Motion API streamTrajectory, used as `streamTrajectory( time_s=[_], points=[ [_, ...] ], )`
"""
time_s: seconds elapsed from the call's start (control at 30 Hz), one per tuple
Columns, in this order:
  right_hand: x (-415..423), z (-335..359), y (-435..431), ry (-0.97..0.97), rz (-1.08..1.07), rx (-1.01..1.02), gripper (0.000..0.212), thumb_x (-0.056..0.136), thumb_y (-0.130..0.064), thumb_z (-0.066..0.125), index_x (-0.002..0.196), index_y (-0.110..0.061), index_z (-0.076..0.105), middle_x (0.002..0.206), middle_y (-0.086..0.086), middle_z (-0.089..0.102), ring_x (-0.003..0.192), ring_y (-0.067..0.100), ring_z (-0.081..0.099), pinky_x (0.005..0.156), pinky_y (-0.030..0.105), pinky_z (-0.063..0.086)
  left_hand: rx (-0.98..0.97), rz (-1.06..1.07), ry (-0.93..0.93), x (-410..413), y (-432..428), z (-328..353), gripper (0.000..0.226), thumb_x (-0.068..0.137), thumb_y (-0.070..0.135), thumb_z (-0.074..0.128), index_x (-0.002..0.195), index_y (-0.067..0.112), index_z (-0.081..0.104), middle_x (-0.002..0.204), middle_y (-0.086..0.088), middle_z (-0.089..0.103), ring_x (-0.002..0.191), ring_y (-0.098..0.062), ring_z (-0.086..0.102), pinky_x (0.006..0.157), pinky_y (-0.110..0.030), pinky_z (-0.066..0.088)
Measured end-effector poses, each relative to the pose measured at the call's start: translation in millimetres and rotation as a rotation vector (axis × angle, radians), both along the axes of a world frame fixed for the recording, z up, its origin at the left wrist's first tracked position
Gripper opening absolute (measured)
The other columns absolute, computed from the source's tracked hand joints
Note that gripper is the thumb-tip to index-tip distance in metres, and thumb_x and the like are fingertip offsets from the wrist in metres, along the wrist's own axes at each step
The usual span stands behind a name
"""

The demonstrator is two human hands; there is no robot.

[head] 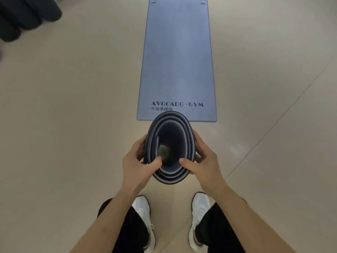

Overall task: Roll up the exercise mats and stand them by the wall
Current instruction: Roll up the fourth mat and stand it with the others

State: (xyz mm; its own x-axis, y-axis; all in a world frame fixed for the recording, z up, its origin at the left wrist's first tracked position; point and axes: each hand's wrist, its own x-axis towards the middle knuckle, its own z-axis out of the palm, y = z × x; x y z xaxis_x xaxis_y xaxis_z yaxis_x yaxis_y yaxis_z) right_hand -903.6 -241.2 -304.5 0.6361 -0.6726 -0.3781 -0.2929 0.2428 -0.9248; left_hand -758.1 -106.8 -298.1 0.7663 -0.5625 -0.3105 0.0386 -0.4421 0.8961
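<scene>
I hold a rolled dark grey mat (170,125) upright in front of me and look down into its open, oval end, where the coiled layers show. My left hand (135,163) grips its left side, thumb hooked over the rim into the roll. On the right side my right hand (200,159) grips it the same way, thumb over the rim. Beyond it a second grey mat (177,57) lies flat on the floor, printed "AVOCADO · GYM" near its near edge.
Several dark rolled mats (25,17) stand together at the far left corner. The beige tiled floor (73,106) stretches on both sides of the flat mat. My white shoes (199,216) and black trousers are below the roll.
</scene>
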Motion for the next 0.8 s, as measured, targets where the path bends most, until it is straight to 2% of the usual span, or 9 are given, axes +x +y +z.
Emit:
streamTrajectory(
  time_s=[0.07, 0.17, 0.27, 0.33, 0.43, 0.53, 0.63, 0.7, 0.8],
  points=[
    [0, 31, 2, 0.045, 0.014, 0.002, 0.091, 0.082, 0.015, 0.073, 0.152, -0.037, 0.045, 0.134, -0.021, 0.065, 0.127, 0.009, 0.062, 0.105, 0.044, 0.055, 0.062, -0.002, 0.045, -7, 3, 27, 0.074, 0.068, 0.023, 0.082, 0.136, 0.032, 0.057, 0.115, 0.009, 0.076, 0.106, -0.010, 0.073, 0.092, -0.038, 0.062],
    [-4, 89, -8, 0.133, 0.050, 0.017, 0.093, 0.079, 0.018, 0.070, 0.154, -0.032, 0.045, 0.120, -0.024, 0.069, 0.113, 0.008, 0.067, 0.102, 0.036, 0.056, 0.132, 0.002, 0.106, -19, 3, 82, 0.072, 0.073, 0.013, 0.085, 0.135, 0.032, 0.055, 0.113, 0.011, 0.075, 0.102, -0.006, 0.073, 0.092, -0.038, 0.062],
    [-14, 159, -20, 0.192, 0.113, 0.026, 0.094, 0.078, 0.014, 0.070, 0.154, -0.036, 0.045, 0.119, -0.015, 0.071, 0.110, 0.024, 0.067, 0.098, 0.045, 0.058, 0.166, -0.006, 0.162, -33, 1, 152, 0.072, 0.069, 0.025, 0.081, 0.136, 0.031, 0.054, 0.113, 0.011, 0.075, 0.103, -0.006, 0.073, 0.091, -0.036, 0.061],
    [-20, 206, -27, 0.205, 0.149, 0.025, 0.093, 0.079, 0.013, 0.070, 0.152, -0.039, 0.046, 0.120, -0.013, 0.071, 0.109, 0.026, 0.066, 0.096, 0.049, 0.059, 0.183, 0.001, 0.195, -40, -1, 201, 0.072, 0.070, 0.025, 0.080, 0.136, 0.029, 0.053, 0.110, 0.010, 0.075, 0.101, -0.006, 0.073, 0.089, -0.035, 0.062],
    [-21, 272, -32, 0.212, 0.186, -0.020, 0.089, 0.081, 0.007, 0.073, 0.147, -0.047, 0.047, 0.119, -0.018, 0.070, 0.110, 0.015, 0.066, 0.098, 0.046, 0.058, 0.200, 0.005, 0.209, -47, -2, 270, 0.071, 0.072, 0.018, 0.080, 0.138, 0.025, 0.053, 0.106, 0.008, 0.076, 0.096, -0.007, 0.073, 0.085, -0.035, 0.063],
    [-12, 330, -35, 0.190, 0.202, -0.113, 0.084, 0.084, -0.006, 0.079, 0.131, -0.068, 0.044, 0.115, -0.039, 0.065, 0.110, -0.010, 0.062, 0.099, 0.034, 0.057, 0.197, 0.011, 0.172, -43, -5, 320, 0.068, 0.078, 0.006, 0.078, 0.139, 0.020, 0.052, 0.104, 0.007, 0.075, 0.091, -0.007, 0.074, 0.082, -0.031, 0.062],
    [4, 367, -39, 0.196, 0.253, -0.148, 0.091, 0.083, -0.005, 0.076, 0.114, -0.084, 0.042, 0.108, -0.042, 0.063, 0.106, -0.009, 0.062, 0.090, 0.044, 0.062, 0.199, 0.026, 0.150, -33, -4, 351, 0.067, 0.079, 0.006, 0.077, 0.140, 0.020, 0.051, 0.106, 0.007, 0.074, 0.090, -0.006, 0.074, 0.079, -0.026, 0.062],
    [19, 380, -39, 0.197, 0.287, -0.153, 0.091, 0.080, -0.005, 0.074, 0.113, -0.084, 0.044, 0.108, -0.035, 0.067, 0.107, 0.000, 0.065, 0.086, 0.052, 0.062, 0.181, 0.065, 0.168, -24, 0, 363, 0.068, 0.077, 0.013, 0.078, 0.139, 0.020, 0.051, 0.105, 0.005, 0.075, 0.088, -0.008, 0.075, 0.080, -0.032, 0.063],
    [53, 386, -42, 0.183, 0.323, -0.148, 0.089, 0.079, -0.002, 0.072, 0.117, -0.079, 0.049, 0.110, -0.027, 0.071, 0.108, 0.010, 0.068, 0.088, 0.055, 0.061, 0.154, 0.148, 0.195, 1, 7, 368, 0.079, 0.063, 0.032, 0.075, 0.138, 0.021, 0.054, 0.104, 0.005, 0.076, 0.087, -0.011, 0.076, 0.082, -0.040, 0.064]
  ],
)
